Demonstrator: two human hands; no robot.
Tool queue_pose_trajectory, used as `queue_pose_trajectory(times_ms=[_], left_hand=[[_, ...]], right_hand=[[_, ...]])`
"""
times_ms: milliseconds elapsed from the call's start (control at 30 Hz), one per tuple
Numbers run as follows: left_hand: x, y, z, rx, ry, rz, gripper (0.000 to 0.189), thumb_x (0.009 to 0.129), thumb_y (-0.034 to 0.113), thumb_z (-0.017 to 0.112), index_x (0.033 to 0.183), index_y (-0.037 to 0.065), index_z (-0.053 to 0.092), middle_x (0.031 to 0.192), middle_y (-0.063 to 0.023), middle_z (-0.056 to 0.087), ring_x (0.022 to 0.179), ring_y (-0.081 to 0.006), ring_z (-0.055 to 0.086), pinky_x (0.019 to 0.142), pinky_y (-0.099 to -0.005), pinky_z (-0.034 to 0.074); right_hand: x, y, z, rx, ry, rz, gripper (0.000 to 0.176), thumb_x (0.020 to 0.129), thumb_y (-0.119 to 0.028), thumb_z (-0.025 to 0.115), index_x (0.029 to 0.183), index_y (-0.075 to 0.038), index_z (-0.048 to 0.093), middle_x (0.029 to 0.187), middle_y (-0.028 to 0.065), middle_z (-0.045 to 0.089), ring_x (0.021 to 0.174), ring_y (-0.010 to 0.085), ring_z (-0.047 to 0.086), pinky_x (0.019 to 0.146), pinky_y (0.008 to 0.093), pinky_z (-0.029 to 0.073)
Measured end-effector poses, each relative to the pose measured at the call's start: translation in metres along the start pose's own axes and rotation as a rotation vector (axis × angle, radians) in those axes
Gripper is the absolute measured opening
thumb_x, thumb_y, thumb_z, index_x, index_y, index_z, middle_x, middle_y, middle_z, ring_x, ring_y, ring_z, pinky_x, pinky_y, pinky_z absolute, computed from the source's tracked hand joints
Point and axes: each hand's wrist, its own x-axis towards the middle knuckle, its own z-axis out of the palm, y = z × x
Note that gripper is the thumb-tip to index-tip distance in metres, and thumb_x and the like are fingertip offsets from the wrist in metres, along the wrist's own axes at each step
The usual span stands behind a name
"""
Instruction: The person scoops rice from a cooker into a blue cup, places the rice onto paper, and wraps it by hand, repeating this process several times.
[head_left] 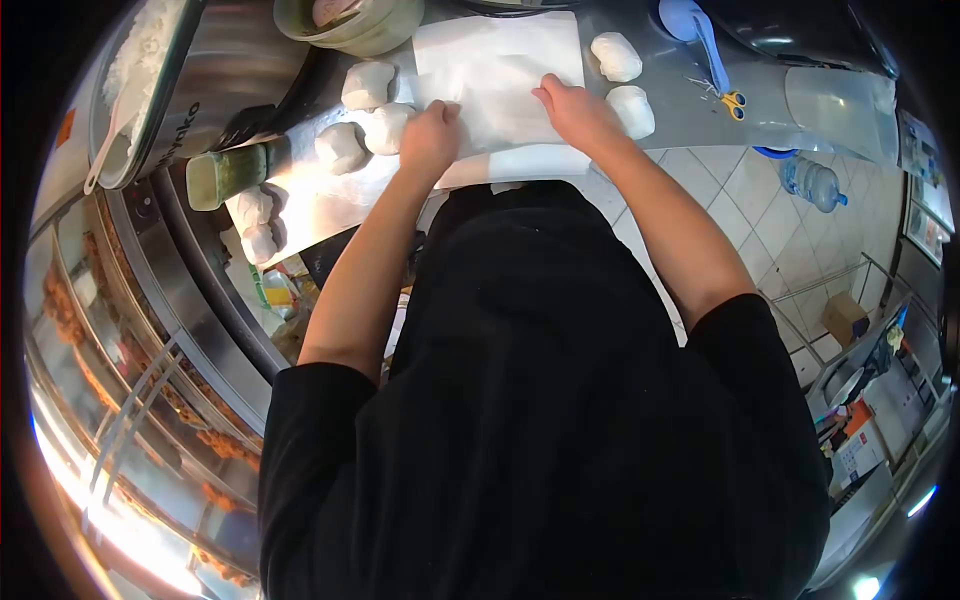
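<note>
A white paper sheet lies on the steel counter in front of me, and its near end drops over the counter's edge. My left hand is closed with curled fingers at the sheet's left side. Across from it, my right hand is closed too, its thumb and fingertips pressed together over the right part of the sheet. Beside my left hand sit several white rounded bundles, the nearest bundle almost against the knuckles. Another bundle lies just behind my right hand. What the bundles contain is hidden.
A greenish bowl stands at the back left, near a tub of white rice. A green-tinted container is at the left. Yellow-handled scissors and a blue scoop lie right, near a clear plastic container.
</note>
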Motion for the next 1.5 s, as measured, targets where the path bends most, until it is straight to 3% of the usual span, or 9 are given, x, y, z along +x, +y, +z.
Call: queue_pose_trajectory(times_ms=[233,400,567,667,800,900,1133,1400,1500], left_hand=[[-0.009,0.03,-0.008,0.313,-0.109,-0.086,0.037,0.103,0.037,0.056,0.122,0.005,0.063,0.108,-0.0242,0.075,0.101,-0.0414,0.073,0.088,-0.052,0.057],[-0.009,0.045,-0.015,0.559,0.005,0.097,0.035,0.097,0.027,0.064,0.126,0.008,0.061,0.117,-0.0173,0.069,0.106,-0.0386,0.072,0.084,-0.0483,0.059],[0.042,0.027,-0.017,0.649,0.241,0.432,0.033,0.088,0.01,0.065,0.121,0.006,0.059,0.14,-0.0138,0.056,0.132,-0.0353,0.053,0.105,-0.0524,0.048],[0.059,0.008,-0.017,0.664,0.238,0.669,0.039,0.086,0.007,0.065,0.124,0.005,0.065,0.133,-0.0116,0.059,0.133,-0.0326,0.051,0.108,-0.05,0.043],[0.052,0.03,-0.046,0.367,-0.093,0.476,0.018,0.088,0.005,0.059,0.104,0.005,0.067,0.105,-0.0138,0.07,0.112,-0.035,0.064,0.098,-0.0501,0.048],[0.032,0.031,-0.059,0.182,0.021,0.53,0.013,0.086,0.005,0.064,0.099,0.005,0.064,0.089,-0.0171,0.066,0.094,-0.039,0.066,0.087,-0.0497,0.051],[-0.027,-0.015,-0.014,0.215,0.144,0.937,0.012,0.083,0.006,0.061,0.094,0.006,0.065,0.099,-0.0114,0.064,0.098,-0.0311,0.063,0.088,-0.0414,0.053],[-0.054,-0.035,0.0,0.04,0.189,0.833,0.029,0.083,0.008,0.076,0.11,-0.002,0.071,0.115,-0.0145,0.071,0.115,-0.0324,0.063,0.097,-0.0411,0.053],[-0.044,-0.04,0.004,0.083,0.078,0.728,0.023,0.084,0.008,0.072,0.106,0.002,0.075,0.113,-0.0153,0.072,0.115,-0.0329,0.063,0.097,-0.0414,0.053]], right_hand=[[-0.001,-0.015,0.001,-0.302,-0.193,0.095,0.035,0.105,-0.043,0.056,0.114,-0.011,0.065,0.102,0.0142,0.075,0.102,0.037,0.072,0.088,0.0514,0.055],[0.015,-0.009,-0.003,-0.242,0.155,-0.168,0.045,0.091,-0.025,0.073,0.134,-0.014,0.062,0.136,0.0071,0.058,0.131,0.0283,0.053,0.109,0.0487,0.043],[0.056,0.014,0.007,-0.318,0.27,-0.484,0.049,0.087,-0.019,0.075,0.133,-0.012,0.06,0.138,0.0084,0.055,0.13,0.0289,0.053,0.11,0.0475,0.041],[0.068,-0.001,-0.021,-0.403,-0.052,-0.511,0.041,0.088,-0.015,0.071,0.127,-0.01,0.061,0.139,0.0094,0.058,0.131,0.0313,0.053,0.113,0.0478,0.039],[0.076,-0.015,-0.037,-0.153,-0.218,-0.309,0.027,0.088,-0.011,0.066,0.115,-0.012,0.064,0.116,0.0118,0.069,0.116,0.0339,0.064,0.102,0.0497,0.048],[0.07,-0.009,-0.047,-0.052,-0.195,-0.345,0.022,0.089,-0.01,0.063,0.111,-0.013,0.065,0.103,0.0115,0.072,0.106,0.0346,0.068,0.093,0.051,0.052],[-0.023,0.016,-0.002,-0.26,-0.033,-0.757,0.009,0.091,-0.012,0.062,0.099,-0.014,0.067,0.101,0.0055,0.064,0.098,0.0271,0.065,0.09,0.0415,0.052],[-0.05,0.029,0.027,-0.1,0.226,-0.619,0.028,0.092,-0.021,0.068,0.118,-0.012,0.072,0.12,0.0052,0.068,0.11,0.0271,0.063,0.097,0.0465,0.048],[-0.055,0.032,0.029,-0.228,0.06,-0.584,0.032,0.091,-0.025,0.07,0.121,-0.013,0.072,0.126,0.0045,0.068,0.118,0.0303,0.062,0.099,0.0477,0.049]])
